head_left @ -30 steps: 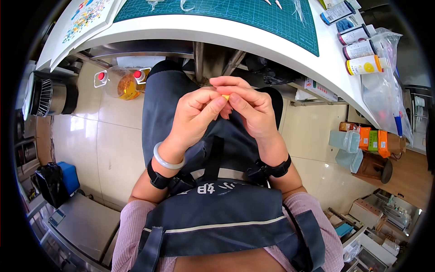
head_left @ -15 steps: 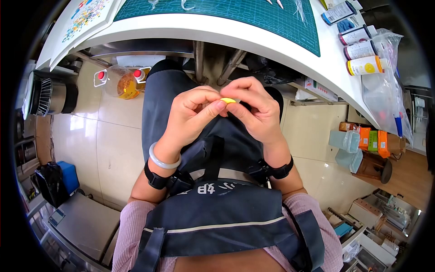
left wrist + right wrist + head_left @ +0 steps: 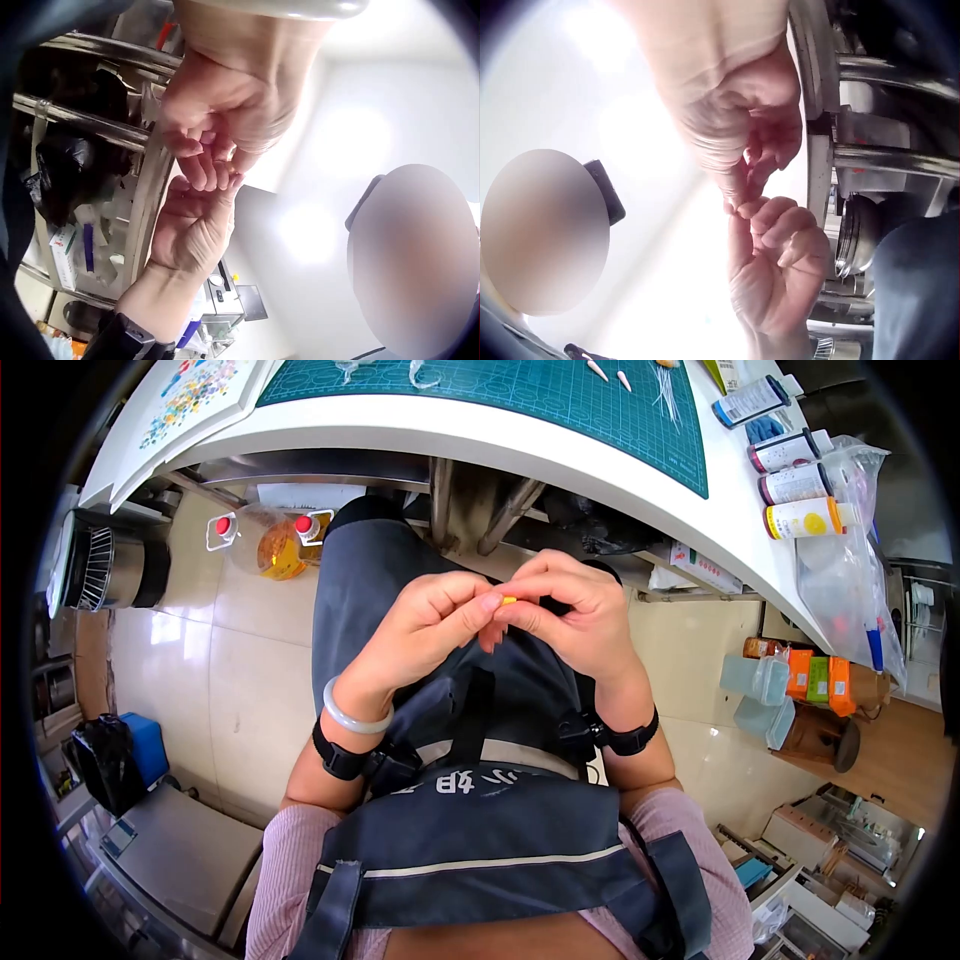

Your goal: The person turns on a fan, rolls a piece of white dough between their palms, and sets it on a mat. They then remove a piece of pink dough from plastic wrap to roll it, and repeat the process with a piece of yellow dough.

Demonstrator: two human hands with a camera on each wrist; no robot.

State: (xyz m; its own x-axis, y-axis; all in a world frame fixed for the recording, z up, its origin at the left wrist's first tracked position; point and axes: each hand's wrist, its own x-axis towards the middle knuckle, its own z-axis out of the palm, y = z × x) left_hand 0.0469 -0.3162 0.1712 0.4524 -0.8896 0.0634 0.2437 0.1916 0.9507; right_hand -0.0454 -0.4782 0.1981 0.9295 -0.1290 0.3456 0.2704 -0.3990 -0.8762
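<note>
Over the lap, both hands meet at a small yellow piece (image 3: 509, 600), soft-looking and mostly covered by fingertips. My left hand (image 3: 432, 622) pinches its left side between thumb and forefinger, a pale bangle (image 3: 356, 722) on that wrist. From the other side my right hand (image 3: 572, 610) pinches it too, thumb below and forefinger curled above. In the left wrist view the fingertips of the left hand (image 3: 225, 112) and right hand (image 3: 196, 232) touch. The right wrist view shows the same contact, with the yellow piece hidden there.
Ahead is a white table (image 3: 380, 428) with a green cutting mat (image 3: 520, 405); small pale cone-shaped pieces (image 3: 598, 370) lie on it. Several bottles (image 3: 803, 518) line its right side beside a clear plastic bag (image 3: 850, 580). An oil jug (image 3: 278, 550) stands on the floor at left.
The yellow piece showed as a wider, leaf-like shape half a second ago; less of it shows now. Both hands have shifted slightly down and right, and the right fingers have closed in over it.
</note>
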